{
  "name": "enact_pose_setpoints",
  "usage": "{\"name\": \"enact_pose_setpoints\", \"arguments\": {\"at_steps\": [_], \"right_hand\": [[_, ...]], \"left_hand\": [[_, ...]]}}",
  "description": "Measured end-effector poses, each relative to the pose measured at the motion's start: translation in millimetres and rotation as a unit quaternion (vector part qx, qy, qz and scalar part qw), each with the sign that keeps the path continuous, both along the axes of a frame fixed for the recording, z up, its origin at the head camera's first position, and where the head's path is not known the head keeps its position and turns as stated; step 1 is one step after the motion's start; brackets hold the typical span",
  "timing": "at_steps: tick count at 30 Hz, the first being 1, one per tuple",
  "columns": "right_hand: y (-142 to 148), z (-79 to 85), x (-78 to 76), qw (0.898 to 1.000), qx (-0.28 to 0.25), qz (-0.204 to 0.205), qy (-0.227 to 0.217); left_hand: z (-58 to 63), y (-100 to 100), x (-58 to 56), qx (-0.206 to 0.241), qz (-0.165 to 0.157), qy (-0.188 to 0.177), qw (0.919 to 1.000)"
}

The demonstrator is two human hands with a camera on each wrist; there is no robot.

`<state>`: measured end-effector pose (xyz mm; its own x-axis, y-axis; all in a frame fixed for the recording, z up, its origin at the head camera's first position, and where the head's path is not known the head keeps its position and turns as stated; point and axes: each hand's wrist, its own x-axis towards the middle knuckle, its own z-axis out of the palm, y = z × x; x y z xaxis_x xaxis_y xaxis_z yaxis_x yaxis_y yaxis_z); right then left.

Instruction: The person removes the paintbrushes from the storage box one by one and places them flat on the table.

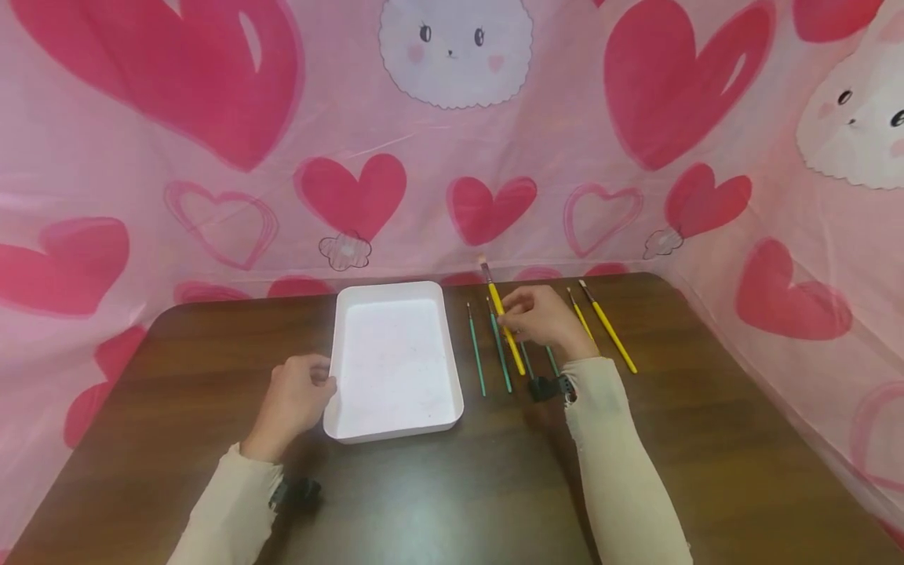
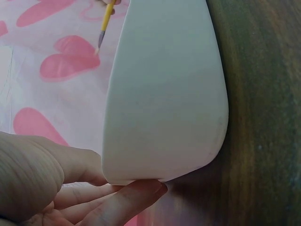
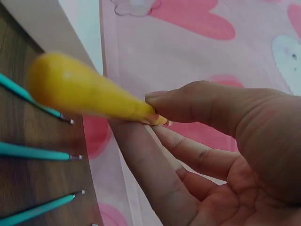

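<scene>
A white rectangular tray (image 1: pixel 395 361) lies on the table, its inside bare. My left hand (image 1: pixel 297 396) holds the tray's left wall, thumb on one side and fingers on the other; the left wrist view shows that wall (image 2: pixel 164 94) close up. Right of the tray, my right hand (image 1: pixel 544 318) pinches a yellow paintbrush (image 1: pixel 497 300) between thumb and fingers, raised above the table with bristles pointing away. Seen from the right wrist, the brush's yellow handle end (image 3: pixel 70 87) points toward the camera. Teal paintbrushes (image 1: pixel 476 353) lie beneath and beside this hand, some partly covered by it.
Two more yellow paintbrushes, a longer one (image 1: pixel 610 329) and a thinner one (image 1: pixel 579 312), lie right of the right hand. Behind the brown wooden table (image 1: pixel 395 502) hangs a pink cloth (image 1: pixel 424 141) with hearts, which also runs along both sides.
</scene>
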<state>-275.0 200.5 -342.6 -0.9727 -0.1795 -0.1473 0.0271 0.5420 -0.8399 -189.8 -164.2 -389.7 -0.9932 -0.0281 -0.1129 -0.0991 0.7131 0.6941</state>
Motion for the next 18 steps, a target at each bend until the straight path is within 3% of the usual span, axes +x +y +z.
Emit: {"name": "enact_pose_setpoints", "arguments": {"at_steps": [18], "right_hand": [[37.8,-4.0,-4.1,0.998,0.038,-0.043,0.009]], "left_hand": [[3.0,-1.0,-0.2,-0.004,-0.006,-0.011,0.9999]]}}
